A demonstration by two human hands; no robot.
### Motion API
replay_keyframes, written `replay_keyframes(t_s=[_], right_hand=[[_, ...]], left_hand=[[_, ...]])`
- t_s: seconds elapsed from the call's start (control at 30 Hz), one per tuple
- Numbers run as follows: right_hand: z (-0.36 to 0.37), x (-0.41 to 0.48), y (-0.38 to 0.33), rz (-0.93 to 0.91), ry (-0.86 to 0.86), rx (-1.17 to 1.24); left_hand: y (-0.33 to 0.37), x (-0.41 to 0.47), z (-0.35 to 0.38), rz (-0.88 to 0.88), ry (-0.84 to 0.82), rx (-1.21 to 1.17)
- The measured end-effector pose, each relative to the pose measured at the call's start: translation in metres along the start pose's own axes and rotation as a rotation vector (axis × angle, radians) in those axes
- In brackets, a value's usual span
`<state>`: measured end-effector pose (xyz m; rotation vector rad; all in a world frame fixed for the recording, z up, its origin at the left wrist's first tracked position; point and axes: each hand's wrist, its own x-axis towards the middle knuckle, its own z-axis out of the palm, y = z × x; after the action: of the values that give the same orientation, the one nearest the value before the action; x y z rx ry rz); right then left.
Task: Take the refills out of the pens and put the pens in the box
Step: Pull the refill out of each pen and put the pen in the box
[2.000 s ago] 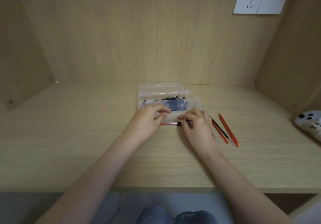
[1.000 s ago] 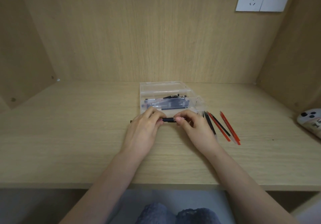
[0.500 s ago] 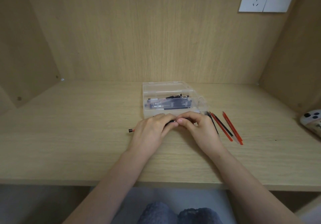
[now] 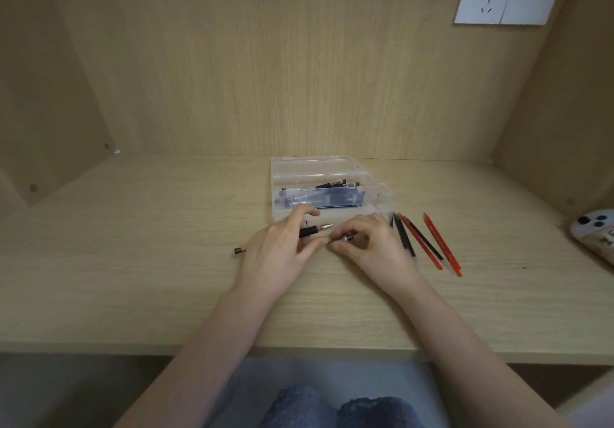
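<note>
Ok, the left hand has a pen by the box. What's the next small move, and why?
Likely draw the right hand rightward, toward the loose refills beside the box: the left hand grips the pen, metal tip toward the right hand, which pinches a small piece I can't identify.

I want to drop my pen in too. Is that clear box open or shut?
Looks open: no lid covers the clear box, and pens lie loose inside it.
</note>
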<state>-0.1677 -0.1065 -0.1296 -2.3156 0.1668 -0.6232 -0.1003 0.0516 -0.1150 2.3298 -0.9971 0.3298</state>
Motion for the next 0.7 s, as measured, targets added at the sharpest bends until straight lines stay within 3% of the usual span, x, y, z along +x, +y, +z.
replay_keyframes(t_s=[0.4,0.7], right_hand=[[-0.0023,0.0007,-0.0011,-0.026,0.024,0.124],[-0.0044,-0.0007,-0.0047,-0.026,0.068,0.166]], left_hand=[[-0.0057,0.0005,0.0066,0.083,-0.013,-0.098],[-0.0071,0.0009,0.0061,0.167,0.109,-0.150]])
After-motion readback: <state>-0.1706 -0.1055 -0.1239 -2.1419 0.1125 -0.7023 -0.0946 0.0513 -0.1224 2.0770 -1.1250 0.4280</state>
